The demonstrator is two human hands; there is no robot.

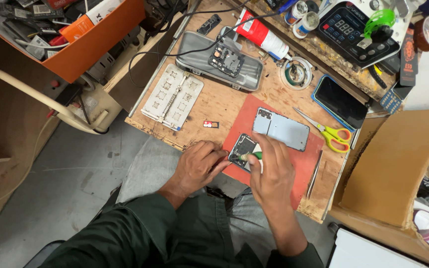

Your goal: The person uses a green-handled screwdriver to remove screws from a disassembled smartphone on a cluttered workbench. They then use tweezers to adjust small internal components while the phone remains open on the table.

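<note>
The right hand (273,171) grips a green-handled screwdriver (252,156) between thumb and fingers, closed around the handle, with the tip resting on the opened phone (243,147). The left hand (199,165) lies just beside the phone on its left edge, fingers curled and pressing against the frame to steady it; it holds nothing else. The opened phone lies face down on the near left corner of a red mat (301,171), its dark inner boards exposed. Just beyond it on the same mat lies a pale blue back cover (281,129), tilted, its near corner close to the right hand's fingers. A thin metal strip (315,173) lies along the right edge of the mat. The mat rests on a worn wooden bench (214,106). To the left of the hands, a small red and black card tray (210,124) lies on the bare wood. Farther left sits a white plastic tray (172,97) with square pockets. Behind it is a grey oblong tray (224,62) holding a small dark module. To the right of the mat lie scissors (329,132) with yellow handles, and beyond them a dark phone in a blue case (339,101). A red and white tube (260,33) lies at the back of the bench. An orange box (83,47) of parts stands at the far left.
</note>
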